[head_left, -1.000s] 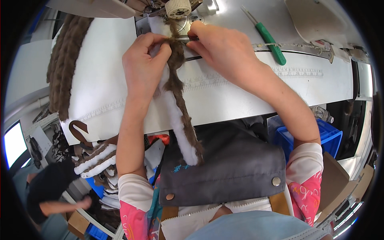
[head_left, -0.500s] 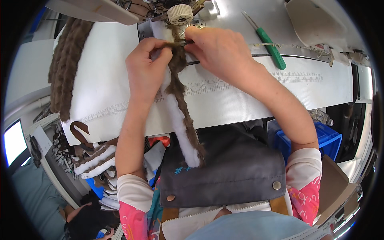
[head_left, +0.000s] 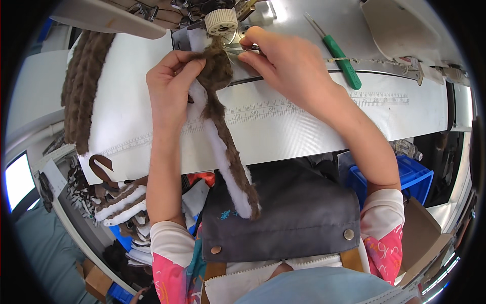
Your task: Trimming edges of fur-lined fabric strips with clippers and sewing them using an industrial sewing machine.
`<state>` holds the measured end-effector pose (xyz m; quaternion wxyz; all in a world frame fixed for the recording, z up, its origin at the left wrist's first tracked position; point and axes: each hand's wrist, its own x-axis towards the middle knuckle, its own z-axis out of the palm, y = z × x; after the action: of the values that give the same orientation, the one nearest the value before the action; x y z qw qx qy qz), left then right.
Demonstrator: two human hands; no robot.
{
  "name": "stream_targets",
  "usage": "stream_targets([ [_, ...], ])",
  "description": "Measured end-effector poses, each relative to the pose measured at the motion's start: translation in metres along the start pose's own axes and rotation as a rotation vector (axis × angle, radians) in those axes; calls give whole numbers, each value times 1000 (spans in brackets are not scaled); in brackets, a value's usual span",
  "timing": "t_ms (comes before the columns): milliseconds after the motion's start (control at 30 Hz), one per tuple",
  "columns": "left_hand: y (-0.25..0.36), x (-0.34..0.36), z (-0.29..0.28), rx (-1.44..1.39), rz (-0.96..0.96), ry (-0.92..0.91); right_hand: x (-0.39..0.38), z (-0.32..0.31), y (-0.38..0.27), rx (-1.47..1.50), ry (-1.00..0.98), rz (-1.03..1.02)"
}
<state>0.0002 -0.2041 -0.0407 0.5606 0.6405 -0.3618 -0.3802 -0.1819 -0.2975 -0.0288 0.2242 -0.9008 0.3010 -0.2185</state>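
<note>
Far left: pile of brown fuzzy fabric strips (head_left: 81,86) draped over edge of white sewing table with printed ruler scale (head_left: 304,126), more brown-and-white strip offcuts (head_left: 119,200) heaped below table edge. Left hand (head_left: 169,88) pinching upper end of long brown faux-fur strip with white fleece backing (head_left: 223,152), thumb and fingers closed on bunched brown pile, just left of machine's needle area. Strip's long axis running near vertical in view, top end at round cream plastic knob (head_left: 221,21) of sewing machine, lower end hanging off near table edge onto dark grey apron (head_left: 283,218). Strip lying directly between both hands at top; left hand the one actually gripping, right hand touching only at fingertips. Right hand (head_left: 291,66) fingers curled, tips pressed at metal plate by needle, just right of strip head; whether anything small pinched there, cannot tell. Further right: green-handled pick tool (head_left: 341,63) lying diagonal on table, well apart from strip. Blue plastic crate (head_left: 410,175) under table at right
</note>
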Motion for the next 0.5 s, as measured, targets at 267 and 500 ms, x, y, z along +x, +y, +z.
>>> stream_targets([
  [267,4,0,5,79,15,-16,13,14,3,-23,33,-29],
  [500,5,0,4,88,9,-41,18,16,-3,-88,24,-38],
])
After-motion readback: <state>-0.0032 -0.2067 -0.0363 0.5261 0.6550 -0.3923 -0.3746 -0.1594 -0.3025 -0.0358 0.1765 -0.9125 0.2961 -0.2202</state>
